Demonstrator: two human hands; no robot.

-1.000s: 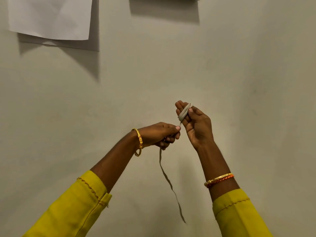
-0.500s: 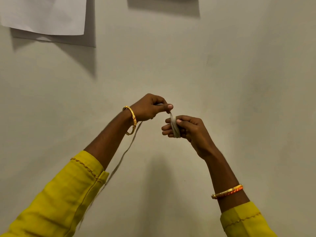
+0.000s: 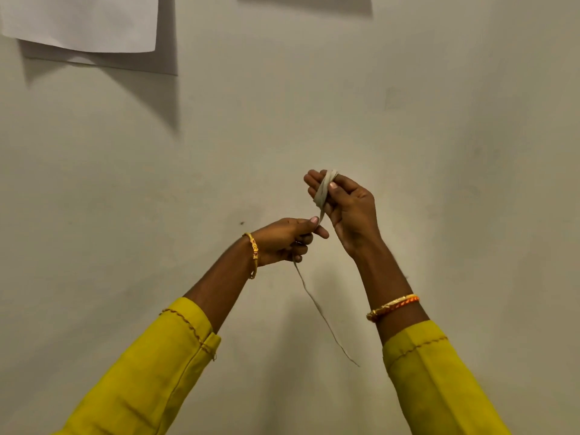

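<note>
A thin grey-beige cloth strip (image 3: 323, 189) is wound round the fingers of my right hand (image 3: 348, 211), and the thumb presses it against them. That hand is raised, fingers pointing up and left. Just below and to the left, my left hand (image 3: 284, 240) pinches the same strip between thumb and forefinger. The loose tail of the strip (image 3: 317, 306) hangs down from the left hand and ends between my two forearms. Both arms wear yellow sleeves and gold bangles.
A plain pale wall (image 3: 439, 152) fills the view behind my hands. A white sheet of paper (image 3: 81, 20) hangs on it at the top left, casting a shadow. Another shadow shows at the top centre.
My left hand dropped from above the right hand's fingers to below them, carrying the strip round. My right hand rose and turned upward. The tail now hangs between the arms instead of over the left arm.
</note>
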